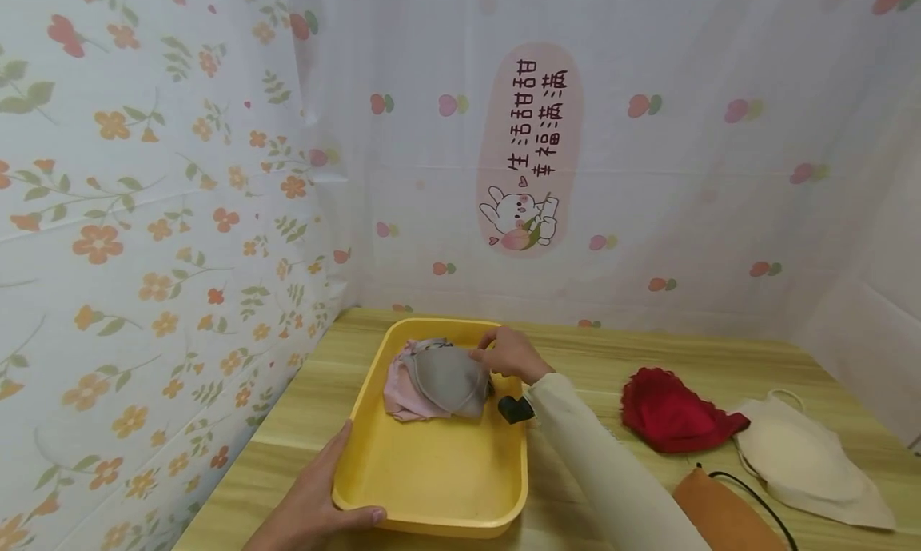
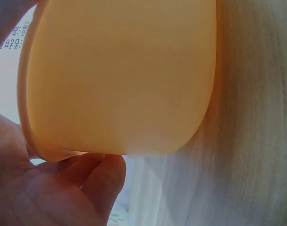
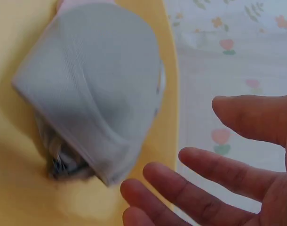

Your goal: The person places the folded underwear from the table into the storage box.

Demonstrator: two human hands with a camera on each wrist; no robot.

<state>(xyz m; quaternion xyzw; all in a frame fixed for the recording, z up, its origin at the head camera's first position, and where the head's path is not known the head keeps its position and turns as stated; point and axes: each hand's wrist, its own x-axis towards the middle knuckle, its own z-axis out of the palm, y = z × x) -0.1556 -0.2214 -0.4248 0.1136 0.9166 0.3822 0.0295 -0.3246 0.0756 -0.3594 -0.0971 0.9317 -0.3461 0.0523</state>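
Observation:
A yellow plastic tray (image 1: pixel 432 475) stands on the table, its near left corner held by my left hand (image 1: pixel 305 499). That hand's thumb lies at the near rim and its fingers are along the left wall; in the left wrist view bent fingers (image 2: pixel 103 181) touch the tray's wall. A folded grey bra (image 1: pixel 448 379) lies at the tray's far end, partly over a pink cloth garment (image 1: pixel 403 395). Just right of the bra is my right hand (image 1: pixel 509 353). In the right wrist view its fingers (image 3: pixel 195 193) are spread apart, holding nothing, with a gap between them and the bra.
On the table right of the tray lie a red lace-edged bra (image 1: pixel 669 411), a cream garment (image 1: pixel 806 455) and an orange-brown piece (image 1: pixel 723 511) with a black strap. A small dark object (image 1: pixel 516 409) is by the right cuff. Printed curtains (image 1: pixel 612 199) enclose the table.

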